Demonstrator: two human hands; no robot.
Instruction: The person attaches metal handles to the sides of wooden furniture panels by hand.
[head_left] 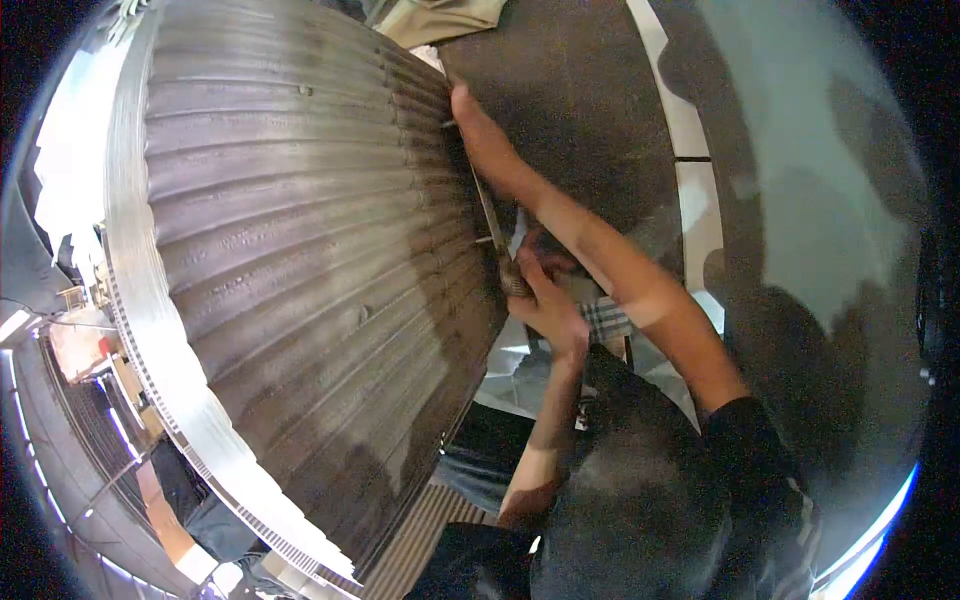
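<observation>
One corrugated metal shutter, filling the left and centre of the frame. Probably heavy and stiff, with ribs too shallow to grasp and an edge that may be sharp. Best taken along the right edge, not the face.

Toward the upper centre, right hand, laid against that right edge at the end of a long reach. Fingers hidden, so cannot tell whether clasped or merely pressing.

Just right of centre, left hand, wrapped tight around the handle of a slim tool, its shaft lying along the shutter's edge. Likely light, rigid, easily slipped; handle the safe hold.
</observation>
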